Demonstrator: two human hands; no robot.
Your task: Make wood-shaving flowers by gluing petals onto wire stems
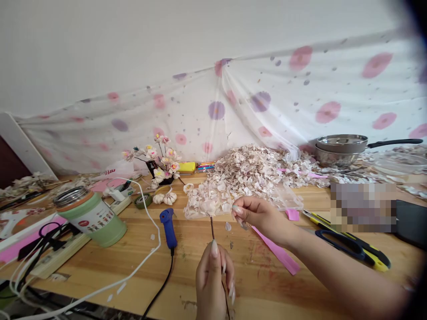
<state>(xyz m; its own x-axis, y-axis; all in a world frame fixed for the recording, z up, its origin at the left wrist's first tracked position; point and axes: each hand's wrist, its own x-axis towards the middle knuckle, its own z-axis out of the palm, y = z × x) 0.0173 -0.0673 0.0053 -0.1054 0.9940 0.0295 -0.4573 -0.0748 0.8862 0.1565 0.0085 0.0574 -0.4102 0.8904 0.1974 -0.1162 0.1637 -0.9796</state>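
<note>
A thin dark stem (212, 229) stands upright in my left hand (213, 278), its thumb and fingers closed round it. On the stem's top sits a pale artificial flower (209, 207), hard to tell from the petals behind it. Just right of the flower is my right hand (251, 212), with thumb and fingertips pinched together. Whatever lies in that pinch is too small to make out. Behind both hands, a clear plastic tray (290, 200) is partly covered by a large heap of dried-looking whitish petals (253, 171). One loose petal (228, 226) lies on the wood below the right fingertips.
Left of my hands lies a blue glue gun (169, 229) with a black cord. A green tumbler (96, 218) and white cables stand farther left. Finished flowers (160, 155) are at the back. To the right are scissors (340, 244), a yellow cutter (376, 260) and steel pans (342, 149).
</note>
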